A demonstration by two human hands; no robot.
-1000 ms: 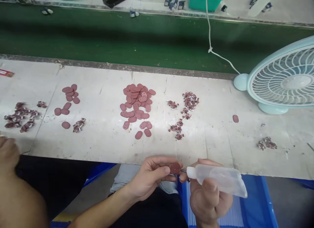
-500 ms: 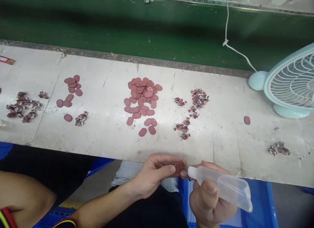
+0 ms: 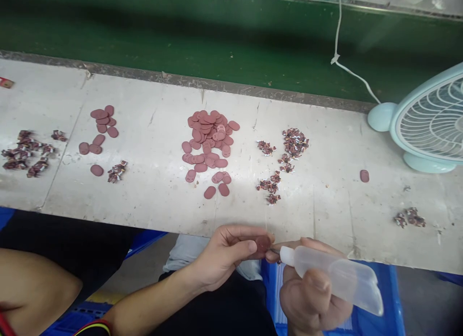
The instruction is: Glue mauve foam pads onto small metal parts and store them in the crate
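Observation:
Between the thumb and fingers of my left hand is a reddish-brown oval disc, held just off the table's front edge. My right hand grips a translucent squeeze bottle with a white cap and thin nozzle. Its tip points left and sits at the disc's right edge; whether it touches I cannot tell. A small dark piece shows under the nozzle, mostly hidden by my right fingers. On the table beyond my hands lie a pile of matching oval discs and a cluster of small brown-and-white figures.
A pale blue fan stands at the right, its white cord running up the green wall. More discs and figures lie at the left. Another person's arm is at lower left. A blue crate stands below the table.
The bottle has shifted slightly right and down, its nozzle drawn a little back from the disc. More of the disc's face shows in my left hand. The view has shifted slightly.

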